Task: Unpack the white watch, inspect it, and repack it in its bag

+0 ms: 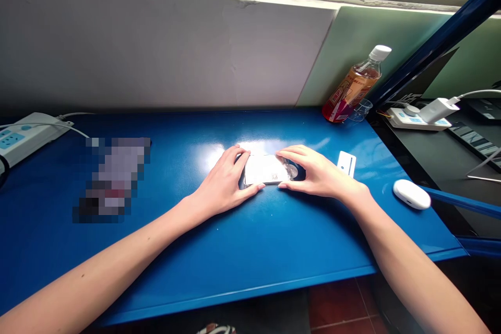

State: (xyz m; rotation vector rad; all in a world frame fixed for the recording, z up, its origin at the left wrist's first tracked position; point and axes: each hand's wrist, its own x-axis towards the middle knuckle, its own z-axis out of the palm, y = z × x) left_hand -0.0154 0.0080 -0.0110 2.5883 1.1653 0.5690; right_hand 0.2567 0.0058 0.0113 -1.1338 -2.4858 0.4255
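White packet [261, 169] at the centre of the blue table [270, 242], grasped by both hands.
We find the left hand [225, 180] curled round its 9 o'clock end and the right hand [313, 171] round its 3 o'clock end, thumbs on the near edge; grip pressure we cannot tell. We judge it light, fairly stiff and slippery in its glossy plastic, best held by opposite edges. Outward, a small white card [346, 164] at 3 o'clock sits nearest the right wrist, the likeliest obstruction; a white case [412, 194] lies farther, just past 3. We note a bottle [354, 86] at 2 and a power strip [33, 138] towards 9.
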